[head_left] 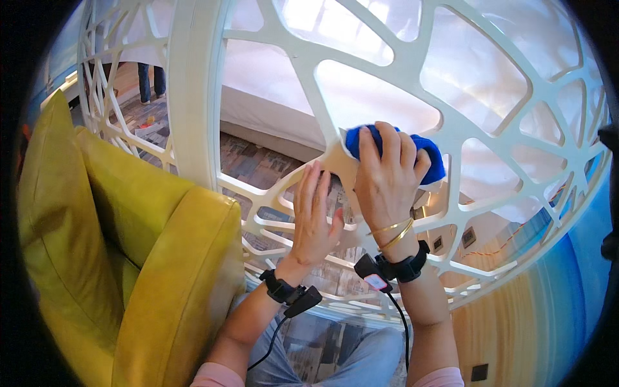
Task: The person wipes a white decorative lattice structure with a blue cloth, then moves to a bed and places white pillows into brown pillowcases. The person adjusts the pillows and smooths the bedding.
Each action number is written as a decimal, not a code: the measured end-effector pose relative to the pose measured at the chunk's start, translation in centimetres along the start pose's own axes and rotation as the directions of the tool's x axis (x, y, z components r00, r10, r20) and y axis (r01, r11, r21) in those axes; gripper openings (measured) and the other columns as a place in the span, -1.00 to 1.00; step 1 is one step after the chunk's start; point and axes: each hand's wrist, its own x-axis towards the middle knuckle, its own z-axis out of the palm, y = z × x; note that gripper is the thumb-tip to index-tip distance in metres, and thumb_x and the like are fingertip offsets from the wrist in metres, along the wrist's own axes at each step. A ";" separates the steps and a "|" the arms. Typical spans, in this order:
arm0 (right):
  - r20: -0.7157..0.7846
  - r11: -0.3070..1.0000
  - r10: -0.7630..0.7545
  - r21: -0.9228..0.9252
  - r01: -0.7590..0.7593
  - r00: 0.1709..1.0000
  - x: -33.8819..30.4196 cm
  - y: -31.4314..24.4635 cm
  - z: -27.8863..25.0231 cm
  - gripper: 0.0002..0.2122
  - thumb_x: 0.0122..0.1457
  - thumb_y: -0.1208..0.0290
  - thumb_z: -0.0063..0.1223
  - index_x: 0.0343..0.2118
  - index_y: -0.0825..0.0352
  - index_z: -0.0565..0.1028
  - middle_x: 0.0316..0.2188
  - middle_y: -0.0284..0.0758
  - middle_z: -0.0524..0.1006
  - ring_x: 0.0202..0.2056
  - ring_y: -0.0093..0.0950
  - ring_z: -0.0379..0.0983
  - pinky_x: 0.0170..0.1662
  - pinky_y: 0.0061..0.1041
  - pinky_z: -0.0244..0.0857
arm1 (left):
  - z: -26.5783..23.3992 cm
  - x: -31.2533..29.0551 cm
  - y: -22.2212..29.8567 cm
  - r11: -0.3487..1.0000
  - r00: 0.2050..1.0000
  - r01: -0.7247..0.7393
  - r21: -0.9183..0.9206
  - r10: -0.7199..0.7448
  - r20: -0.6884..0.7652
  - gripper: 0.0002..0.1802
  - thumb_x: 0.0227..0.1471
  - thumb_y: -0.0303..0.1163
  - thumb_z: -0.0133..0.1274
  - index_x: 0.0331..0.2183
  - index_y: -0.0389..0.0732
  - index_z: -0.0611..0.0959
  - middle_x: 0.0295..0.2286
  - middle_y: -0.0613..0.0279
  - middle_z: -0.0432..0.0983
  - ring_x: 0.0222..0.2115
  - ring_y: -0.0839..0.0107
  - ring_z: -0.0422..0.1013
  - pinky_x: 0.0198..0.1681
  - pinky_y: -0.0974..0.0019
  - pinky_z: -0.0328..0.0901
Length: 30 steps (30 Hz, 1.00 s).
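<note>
A white lattice screen (pixel 309 59) with irregular cut-out openings rises in front of me. My right hand (pixel 387 171) grips a folded blue cloth (pixel 429 155) and presses it against one of the screen's bars, right of the middle. Lower and to the left, my left hand (pixel 314 216) has its fingers stretched out, the tips against the lattice, with nothing in it. Both wrists wear black straps with small devices and cables.
A yellow-green armchair (pixel 174 277) stands close on my left, beside the screen's thick white post (pixel 196 97). Behind the lattice lies a bed with a white cover (pixel 264 87) on a wood-patterned floor. Far left, a person's legs (pixel 151 82) show through the screen.
</note>
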 end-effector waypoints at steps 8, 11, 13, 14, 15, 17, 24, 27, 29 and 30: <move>0.039 0.995 -0.092 0.035 0.090 0.995 -1.7 1.6 0.7 -0.71 -0.12 0.40 0.05 -0.24 0.21 0.47 -0.11 -0.41 0.35 0.02 -0.46 0.20 -0.15 -0.22 -0.01 | 2.4 -0.3 1.5 0.997 0.997 -0.045 0.064 0.042 0.058 -0.23 -0.18 -0.54 0.03 0.11 -0.36 0.14 0.14 -0.13 -0.07 0.19 0.00 -0.17 0.19 0.00 -0.22; -0.008 0.997 -0.052 0.055 0.052 0.999 -2.2 3.8 -0.5 -0.67 -0.09 0.40 0.06 -0.17 0.16 0.47 -0.04 -0.42 0.34 0.03 -0.47 0.19 -0.15 -0.22 -0.01 | 2.4 -0.1 1.8 0.986 0.991 -0.100 0.130 0.087 0.103 -0.24 -0.18 -0.54 0.01 0.11 -0.37 0.15 0.15 -0.11 -0.07 0.20 0.01 -0.18 0.20 0.00 -0.25; -0.063 0.998 -0.037 0.043 0.040 0.997 -2.9 4.6 -0.7 -0.65 -0.10 0.41 0.07 -0.14 0.14 0.47 -0.03 -0.41 0.33 -0.01 -0.44 0.21 -0.16 -0.25 0.01 | 2.9 -0.1 2.4 0.978 0.985 -0.143 0.149 0.127 0.113 -0.25 -0.18 -0.54 0.01 0.10 -0.37 0.16 0.15 -0.10 -0.07 0.19 0.02 -0.17 0.20 -0.01 -0.26; -0.069 0.998 -0.029 0.054 0.032 0.997 -3.2 4.9 -0.7 -0.65 -0.10 0.41 0.08 -0.15 0.14 0.48 -0.03 -0.40 0.34 -0.02 -0.43 0.21 -0.16 -0.26 0.01 | 3.3 -0.2 2.9 0.980 0.984 -0.153 0.129 0.139 0.112 -0.26 -0.19 -0.56 0.01 0.09 -0.37 0.18 0.14 -0.10 -0.04 0.19 0.01 -0.15 0.20 -0.02 -0.23; -0.080 0.998 -0.019 0.062 0.024 0.997 -3.5 5.2 -0.9 -0.65 -0.10 0.40 0.08 -0.15 0.15 0.48 -0.03 -0.39 0.34 -0.03 -0.42 0.22 -0.16 -0.28 0.02 | 3.5 -0.2 3.5 0.980 0.979 -0.169 0.109 0.155 0.130 -0.26 -0.20 -0.57 0.01 0.09 -0.38 0.19 0.13 -0.10 -0.04 0.18 0.00 -0.14 0.20 -0.02 -0.22; -0.108 0.994 0.024 0.106 -0.012 0.994 -4.7 6.1 -1.2 -0.64 -0.15 0.43 0.13 -0.18 0.20 0.50 -0.06 -0.36 0.34 -0.09 -0.38 0.23 -0.14 -0.39 0.12 | 3.9 -0.4 4.5 0.978 0.969 -0.199 0.069 0.185 0.164 -0.27 -0.21 -0.58 0.02 0.08 -0.38 0.20 0.13 -0.10 -0.02 0.18 0.00 -0.12 0.20 -0.02 -0.19; 0.036 0.923 0.094 0.371 -0.100 0.995 -10.9 5.4 -2.4 -0.62 -0.16 0.56 0.04 -0.16 0.32 0.47 -0.14 -0.21 0.35 -0.18 -0.29 0.29 -0.21 -0.40 0.26 | 5.0 -1.8 4.8 0.981 0.962 -0.180 -0.074 0.192 0.196 -0.25 -0.25 -0.64 -0.01 0.08 -0.39 0.19 0.12 -0.08 0.01 0.16 -0.02 -0.08 0.20 0.02 -0.15; -0.067 0.936 0.190 0.314 -0.160 0.980 -10.7 7.7 -5.0 -0.59 -0.20 0.58 0.07 -0.16 0.32 0.47 -0.14 -0.21 0.35 -0.19 -0.28 0.31 -0.22 -0.39 0.25 | 5.8 -1.8 5.8 0.949 0.932 -0.306 -0.079 0.316 0.177 -0.25 -0.25 -0.67 -0.02 0.08 -0.39 0.18 0.11 -0.07 0.03 0.15 0.00 -0.04 0.19 0.08 -0.10; -0.102 0.950 0.269 0.194 -0.246 0.958 -8.7 9.5 -6.9 -0.54 -0.24 0.59 0.10 -0.13 0.31 0.45 -0.15 -0.23 0.37 -0.17 -0.27 0.29 -0.17 -0.32 0.17 | 6.4 -1.7 7.1 0.930 0.915 -0.329 -0.164 0.356 0.189 -0.25 -0.24 -0.67 -0.03 0.08 -0.40 0.19 0.11 -0.06 0.04 0.15 0.01 -0.03 0.19 0.11 -0.08; -0.038 0.929 0.319 0.210 -0.304 0.947 -7.5 10.2 -7.0 -0.53 -0.23 0.62 0.05 -0.12 0.32 0.44 -0.13 -0.21 0.36 -0.15 -0.23 0.28 -0.13 -0.31 0.15 | 6.8 -1.3 8.0 0.934 0.912 -0.316 -0.165 0.346 0.218 -0.24 -0.24 -0.68 -0.03 0.08 -0.40 0.17 0.11 -0.09 0.02 0.15 0.02 -0.03 0.18 0.13 -0.06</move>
